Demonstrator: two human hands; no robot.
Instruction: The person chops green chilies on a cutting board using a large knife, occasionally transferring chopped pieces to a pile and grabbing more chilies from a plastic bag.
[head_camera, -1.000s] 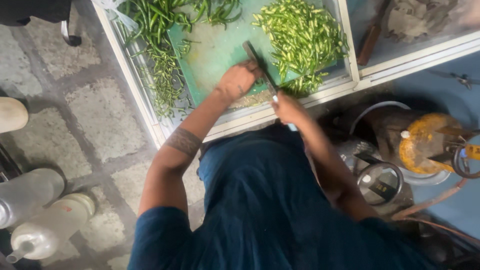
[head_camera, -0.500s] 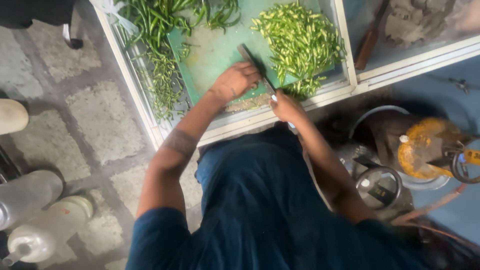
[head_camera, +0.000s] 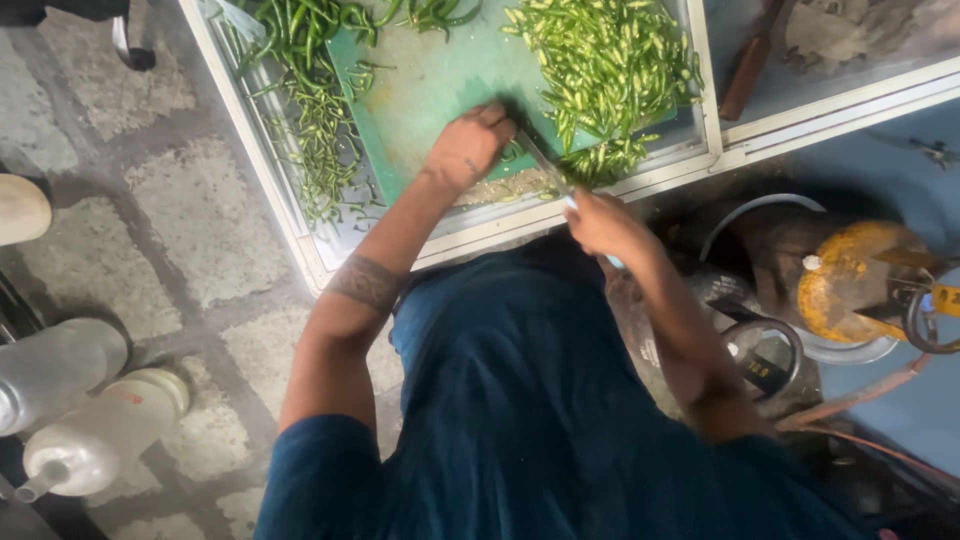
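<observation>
- Right hand (head_camera: 600, 222) closed around the handle of a knife (head_camera: 540, 165) at the near edge of the green cutting board (head_camera: 430, 90); grip tight, the handle hidden inside the fist.
- Knife: long axis runs on a diagonal, from the right hand at the near rim up and leftward across the board; tip points away from the person, toward the left hand. Blade dark and thin; cutting edge cannot be made out.
- Left hand (head_camera: 468, 148) palm-down on the board, fingers curled narrow and bunched over a few chillies right beside the blade; what sits under the fingers is hidden.
- Chopped chilli pieces (head_camera: 600, 70) heaped on the right part of the board, just beyond the blade, spilling toward the near rim.
- Whole green chillies (head_camera: 310, 110) lie in a long strip left of the board, stems and pods mostly running near-to-far, more bunched at the far left corner.
- Board sits inside a shallow metal tray (head_camera: 250, 150) with a pale frame.
- Brown wooden handle (head_camera: 745, 75) rests in the next compartment to the right, tilted.
- Below right: round metal vessels (head_camera: 780, 345) and an orange-stained lid (head_camera: 850, 280).
- Lower left on stone paving (head_camera: 170, 230): two pale plastic bottles (head_camera: 100, 430) lying on their sides.
</observation>
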